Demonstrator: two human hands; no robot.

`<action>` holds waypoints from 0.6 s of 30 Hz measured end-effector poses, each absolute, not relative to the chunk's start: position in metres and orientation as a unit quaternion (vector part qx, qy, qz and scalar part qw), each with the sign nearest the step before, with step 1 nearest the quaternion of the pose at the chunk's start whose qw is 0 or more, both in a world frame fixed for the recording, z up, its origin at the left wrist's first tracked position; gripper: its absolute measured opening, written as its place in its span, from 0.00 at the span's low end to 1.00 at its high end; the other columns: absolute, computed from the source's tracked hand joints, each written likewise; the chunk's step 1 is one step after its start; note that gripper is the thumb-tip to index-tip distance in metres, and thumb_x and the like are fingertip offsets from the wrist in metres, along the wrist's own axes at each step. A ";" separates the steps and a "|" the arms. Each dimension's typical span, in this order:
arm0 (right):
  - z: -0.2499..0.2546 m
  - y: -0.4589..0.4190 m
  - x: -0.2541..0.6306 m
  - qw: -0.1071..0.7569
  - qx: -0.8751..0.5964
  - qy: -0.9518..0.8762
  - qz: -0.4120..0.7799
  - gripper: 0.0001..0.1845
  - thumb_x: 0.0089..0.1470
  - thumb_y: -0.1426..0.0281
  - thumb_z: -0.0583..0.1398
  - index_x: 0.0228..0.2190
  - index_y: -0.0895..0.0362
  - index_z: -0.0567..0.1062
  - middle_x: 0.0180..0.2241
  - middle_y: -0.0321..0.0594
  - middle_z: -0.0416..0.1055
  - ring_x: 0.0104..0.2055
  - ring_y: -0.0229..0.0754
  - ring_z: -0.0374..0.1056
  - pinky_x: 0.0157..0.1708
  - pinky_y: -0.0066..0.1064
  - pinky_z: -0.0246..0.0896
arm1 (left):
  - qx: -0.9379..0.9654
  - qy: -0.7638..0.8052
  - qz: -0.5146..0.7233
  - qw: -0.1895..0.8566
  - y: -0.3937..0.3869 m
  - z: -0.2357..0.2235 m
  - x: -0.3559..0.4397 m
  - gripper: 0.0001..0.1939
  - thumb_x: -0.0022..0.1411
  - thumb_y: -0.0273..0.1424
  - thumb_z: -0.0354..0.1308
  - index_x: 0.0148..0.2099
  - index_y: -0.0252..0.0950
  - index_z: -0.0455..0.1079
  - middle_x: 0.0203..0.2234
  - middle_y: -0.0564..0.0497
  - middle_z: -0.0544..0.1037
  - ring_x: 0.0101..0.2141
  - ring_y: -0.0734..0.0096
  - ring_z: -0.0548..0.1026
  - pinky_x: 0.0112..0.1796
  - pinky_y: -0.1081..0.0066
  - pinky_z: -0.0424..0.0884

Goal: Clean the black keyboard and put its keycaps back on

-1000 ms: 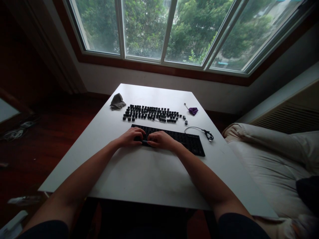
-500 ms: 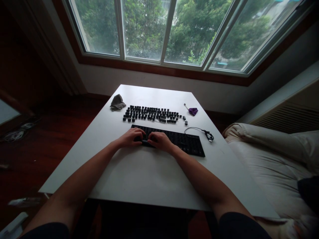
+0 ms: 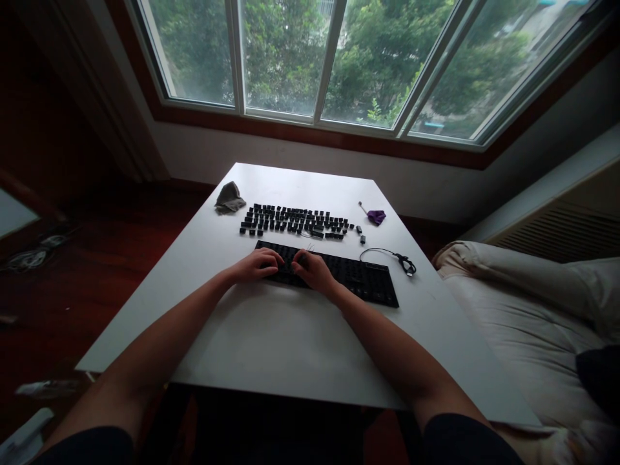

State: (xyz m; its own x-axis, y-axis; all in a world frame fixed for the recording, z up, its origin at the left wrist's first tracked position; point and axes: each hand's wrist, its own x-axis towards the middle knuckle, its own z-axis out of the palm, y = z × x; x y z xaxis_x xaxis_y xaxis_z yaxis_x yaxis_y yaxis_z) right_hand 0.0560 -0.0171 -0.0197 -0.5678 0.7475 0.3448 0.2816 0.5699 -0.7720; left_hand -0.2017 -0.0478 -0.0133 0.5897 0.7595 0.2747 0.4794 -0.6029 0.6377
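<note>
A black keyboard (image 3: pixel 371 279) lies at a slant on the white table, many of its keys off. My left hand (image 3: pixel 256 265) rests over its left part, fingers bent and the thumb apart from them. Just to the right, above the keyboard, my right hand (image 3: pixel 314 270) is closed on a small dark tool with thin wire ends (image 3: pixel 310 247) pointing away from me; it looks like a wire keycap puller. Its handle is mostly hidden by my fingers. Behind the keyboard, loose black keycaps (image 3: pixel 281 219) stand in rows.
A crumpled grey cloth (image 3: pixel 229 198) lies at the far left of the table (image 3: pixel 271 342). At the far right are a purple cloth (image 3: pixel 376 217) and a thin brush-like stick (image 3: pixel 363 208). The keyboard's coiled cable (image 3: pixel 405 264) lies to the right. A pale sofa (image 3: pixel 513 310) stands beside the table.
My right hand has lifted and turned slightly, and the wire ends now show beyond its fingers. The dark bar seen between my hands no longer shows. My left hand stays almost in place.
</note>
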 end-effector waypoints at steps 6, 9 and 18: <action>-0.021 -0.004 0.056 0.454 -0.370 -0.696 0.415 0.14 0.60 0.56 0.59 0.33 0.54 0.69 0.24 0.35 0.72 0.26 0.40 0.69 0.31 0.30 0.63 | 0.827 0.377 0.291 0.297 -0.047 -0.012 -0.201 0.17 0.70 0.44 0.52 0.40 0.37 0.75 0.49 0.44 0.78 0.50 0.60 0.74 0.54 0.61 0.69; -0.023 0.008 0.057 0.482 -0.378 -0.647 0.455 0.15 0.57 0.56 0.60 0.30 0.54 0.68 0.23 0.33 0.71 0.27 0.40 0.70 0.33 0.31 0.64 | 0.808 0.398 0.294 0.320 -0.046 -0.013 -0.202 0.18 0.70 0.45 0.52 0.43 0.37 0.75 0.49 0.44 0.78 0.49 0.60 0.74 0.53 0.62 0.70; -0.020 0.013 0.063 0.543 -0.376 -0.567 0.492 0.16 0.56 0.54 0.60 0.31 0.54 0.68 0.21 0.31 0.68 0.22 0.38 0.67 0.25 0.29 0.63 | 0.753 0.467 0.273 0.375 -0.042 0.005 -0.222 0.23 0.66 0.49 0.56 0.48 0.36 0.77 0.43 0.47 0.80 0.42 0.61 0.76 0.45 0.64 0.71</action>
State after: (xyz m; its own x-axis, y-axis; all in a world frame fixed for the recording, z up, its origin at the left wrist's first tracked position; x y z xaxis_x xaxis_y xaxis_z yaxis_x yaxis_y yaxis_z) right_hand 0.0632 0.0134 -0.0200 -0.1278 0.9610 0.2453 -0.1074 0.2325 -0.9666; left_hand -0.2215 -0.0418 0.0047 0.4144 0.9081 0.0607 0.4993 -0.2826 0.8190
